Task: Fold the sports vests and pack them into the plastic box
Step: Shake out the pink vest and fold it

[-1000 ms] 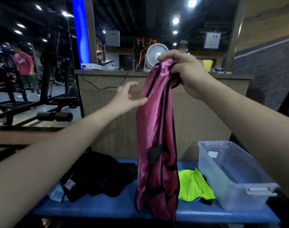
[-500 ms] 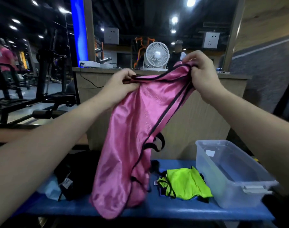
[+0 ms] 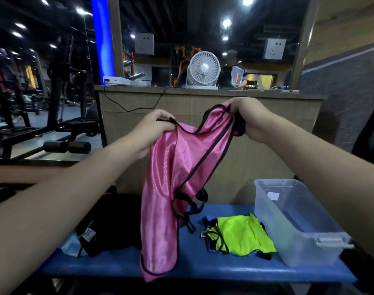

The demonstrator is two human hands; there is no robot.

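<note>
Aloft: left hand (image 3: pixel 155 129), right hand (image 3: pixel 248 120) outstretched, each pinching pink vest (image 3: pixel 167 188) strap.

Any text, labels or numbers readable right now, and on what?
None can be read.
White sticker inside the plastic box: looks blank or too blurred.
Tag on the black garment: too small to read.
Tag at the edge of the green vest: too small.
Pink vest: no print visible.
</note>
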